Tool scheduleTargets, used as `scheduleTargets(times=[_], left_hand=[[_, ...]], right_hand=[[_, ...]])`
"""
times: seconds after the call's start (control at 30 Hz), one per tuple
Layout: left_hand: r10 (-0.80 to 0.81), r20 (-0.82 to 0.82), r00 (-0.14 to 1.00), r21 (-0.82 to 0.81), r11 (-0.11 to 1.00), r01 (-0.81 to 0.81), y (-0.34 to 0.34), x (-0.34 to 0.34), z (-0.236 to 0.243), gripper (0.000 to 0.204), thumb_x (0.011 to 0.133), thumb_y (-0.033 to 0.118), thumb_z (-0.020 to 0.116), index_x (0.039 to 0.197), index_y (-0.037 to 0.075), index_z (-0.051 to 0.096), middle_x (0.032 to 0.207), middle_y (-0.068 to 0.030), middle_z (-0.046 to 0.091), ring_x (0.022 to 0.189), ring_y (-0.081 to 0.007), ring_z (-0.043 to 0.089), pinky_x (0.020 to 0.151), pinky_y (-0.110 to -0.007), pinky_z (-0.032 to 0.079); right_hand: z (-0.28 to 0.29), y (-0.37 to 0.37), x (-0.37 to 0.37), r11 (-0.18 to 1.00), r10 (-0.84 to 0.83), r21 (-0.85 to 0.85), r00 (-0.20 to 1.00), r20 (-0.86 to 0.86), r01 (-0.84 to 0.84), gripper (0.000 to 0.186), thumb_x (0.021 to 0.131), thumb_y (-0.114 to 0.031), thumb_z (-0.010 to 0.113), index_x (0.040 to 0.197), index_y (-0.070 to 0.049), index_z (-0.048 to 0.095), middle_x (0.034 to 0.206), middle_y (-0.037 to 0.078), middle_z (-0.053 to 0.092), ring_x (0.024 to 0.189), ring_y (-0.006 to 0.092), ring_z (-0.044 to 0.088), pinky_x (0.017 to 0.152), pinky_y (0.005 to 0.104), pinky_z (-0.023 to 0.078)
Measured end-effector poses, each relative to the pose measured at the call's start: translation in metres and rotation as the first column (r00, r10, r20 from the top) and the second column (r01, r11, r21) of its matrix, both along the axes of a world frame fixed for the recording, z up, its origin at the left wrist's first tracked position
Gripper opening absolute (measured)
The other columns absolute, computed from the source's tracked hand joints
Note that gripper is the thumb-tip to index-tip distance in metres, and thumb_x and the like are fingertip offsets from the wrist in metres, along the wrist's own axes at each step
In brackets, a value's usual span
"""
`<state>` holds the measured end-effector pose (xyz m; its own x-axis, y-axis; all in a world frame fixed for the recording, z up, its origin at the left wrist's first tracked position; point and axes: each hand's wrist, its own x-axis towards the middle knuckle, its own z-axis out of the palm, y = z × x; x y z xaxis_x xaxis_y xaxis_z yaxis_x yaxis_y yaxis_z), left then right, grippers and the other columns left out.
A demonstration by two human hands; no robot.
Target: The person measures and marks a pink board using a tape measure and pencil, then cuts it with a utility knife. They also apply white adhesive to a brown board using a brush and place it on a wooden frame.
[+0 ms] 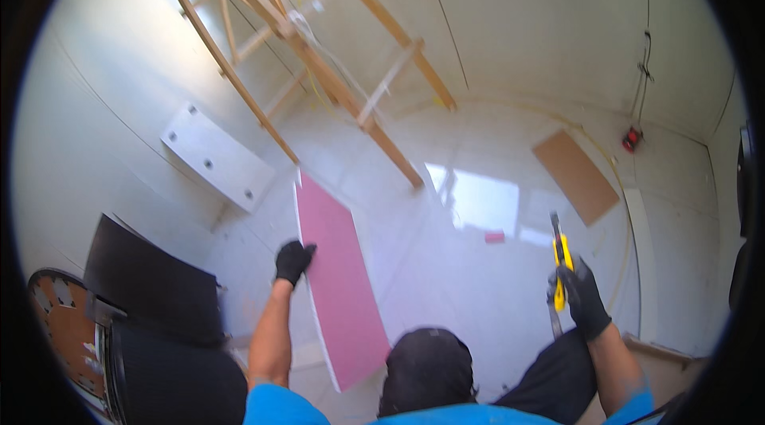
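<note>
Here's the left black-gloved hand, fingers closed on the white edge of a long pink panel, perhaps clear of the glossy pale floor. Right black-gloved hand curls round a yellow-bodied cutter. Beyond, a wooden ladder stands before cream walls; a flat brown board lies right.

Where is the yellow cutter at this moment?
In the head view, the yellow cutter is right of centre, held in the right hand, just below the brown board in the picture.
</note>
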<state>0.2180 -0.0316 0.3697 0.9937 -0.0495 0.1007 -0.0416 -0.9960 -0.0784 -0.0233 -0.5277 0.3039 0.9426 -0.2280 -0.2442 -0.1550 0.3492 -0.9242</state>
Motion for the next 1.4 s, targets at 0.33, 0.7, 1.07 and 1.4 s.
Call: scheduleTargets(times=[0.33,0.7,1.07,1.4], left_hand=[[0.315,-0.18,0.932,-0.059,0.942,-0.329,0.074,0.03,-0.049,0.045,0.08,0.047,0.058,0.089,0.005,0.072,0.094,-0.0186,0.07,0.094,-0.0338,0.067,0.084,-0.045,0.052],[0.063,-0.271,0.96,-0.155,0.982,-0.108,0.157,0.072,-0.079,0.056,0.09,0.051,0.053,0.068,0.001,0.067,0.054,-0.0161,0.061,0.049,-0.0297,0.062,0.063,-0.045,0.052],[0.15,-0.199,0.969,-0.233,0.953,-0.195,-0.004,0.054,-0.067,0.054,0.08,0.045,0.06,0.107,-0.002,0.063,0.091,-0.0214,0.069,0.087,-0.0345,0.067,0.083,-0.045,0.05],[0.369,0.095,0.925,-0.536,0.802,-0.265,-0.038,0.118,-0.119,0.052,0.07,0.028,0.063,0.112,-0.002,0.059,0.112,-0.0275,0.061,0.105,-0.0412,0.06,0.092,-0.045,0.049]], right_hand=[[-0.026,0.004,0.0,0.996,0.09,0.018,0.996,-0.018,-0.089,0.023,0.097,-0.017,0.048,0.115,-0.003,0.043,0.08,0.007,0.056,0.062,0.0151,0.06,0.058,0.0319,0.055],[-0.038,0.001,0.005,0.98,0.197,-0.035,0.98,0.0,-0.196,0.021,0.097,-0.022,0.057,0.106,-0.004,0.049,0.078,0.004,0.056,0.064,0.0117,0.057,0.06,0.0295,0.052],[-0.096,-0.09,-0.044,0.869,-0.013,-0.449,0.897,-0.443,-0.209,0.019,0.096,-0.023,0.054,0.098,-0.004,0.05,0.07,0.003,0.054,0.055,0.0123,0.057,0.051,0.0293,0.048],[-0.129,-0.103,-0.136,0.963,-0.18,-0.269,0.795,-0.58,0.022,0.016,0.096,-0.022,0.056,0.101,-0.008,0.05,0.074,0.003,0.056,0.061,0.0126,0.057,0.053,0.0279,0.048]])
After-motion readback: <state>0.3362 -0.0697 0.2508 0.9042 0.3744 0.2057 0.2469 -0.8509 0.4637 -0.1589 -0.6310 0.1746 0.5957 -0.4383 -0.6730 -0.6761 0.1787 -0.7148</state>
